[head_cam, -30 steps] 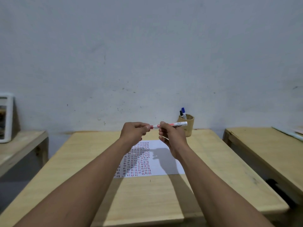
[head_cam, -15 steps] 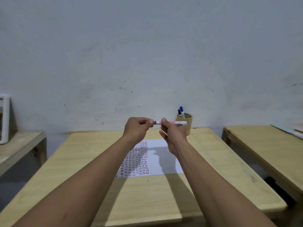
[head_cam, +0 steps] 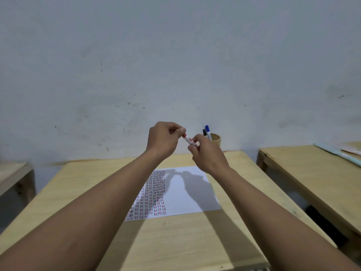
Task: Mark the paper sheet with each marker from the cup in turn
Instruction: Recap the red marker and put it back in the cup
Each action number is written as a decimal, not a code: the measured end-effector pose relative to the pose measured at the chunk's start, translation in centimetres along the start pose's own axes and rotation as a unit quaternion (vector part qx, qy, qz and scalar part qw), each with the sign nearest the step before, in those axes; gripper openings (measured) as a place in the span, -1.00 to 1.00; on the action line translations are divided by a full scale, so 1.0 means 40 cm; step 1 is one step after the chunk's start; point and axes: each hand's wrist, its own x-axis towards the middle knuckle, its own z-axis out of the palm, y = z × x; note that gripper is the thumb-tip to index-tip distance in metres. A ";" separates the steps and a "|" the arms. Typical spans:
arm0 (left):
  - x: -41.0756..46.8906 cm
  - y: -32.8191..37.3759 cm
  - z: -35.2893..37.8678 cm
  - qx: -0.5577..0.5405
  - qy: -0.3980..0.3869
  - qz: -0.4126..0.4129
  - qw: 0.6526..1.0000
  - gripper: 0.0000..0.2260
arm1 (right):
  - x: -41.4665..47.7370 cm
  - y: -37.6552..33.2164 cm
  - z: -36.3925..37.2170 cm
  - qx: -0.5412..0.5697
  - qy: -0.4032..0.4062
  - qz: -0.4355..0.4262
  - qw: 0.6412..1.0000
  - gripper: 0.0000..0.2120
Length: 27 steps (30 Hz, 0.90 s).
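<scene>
**Head cam: red marker pinched between both hands, above the sheet**

Head view has my left hand and right hand both clenched on the red marker, held up in the air. Its long axis tilts from upper left down to lower right, left fingertips on the upper end, right hand wrapping the lower part. Cap on or off? Can't tell. The paper sheet lies straight below on the surface, tally marks filling its left part, right part blank. The cup sits beyond the right hand, blue marker and black marker poking out. Nothing blocks the way down, I'd say.
</scene>
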 end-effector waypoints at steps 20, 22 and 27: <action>0.131 -0.152 0.400 -0.001 -0.124 -0.104 0.987 -0.07 | 0.278 0.198 -0.105 0.029 0.172 0.037 0.984 -0.82; 0.145 -0.163 0.427 0.009 -0.123 -0.111 0.986 -0.05 | 0.299 0.218 -0.089 0.009 0.143 0.046 0.989 -0.85; 0.153 -0.178 0.471 0.019 -0.109 -0.120 0.987 -0.15 | 0.337 0.272 -0.030 -0.032 0.048 0.091 0.994 -0.82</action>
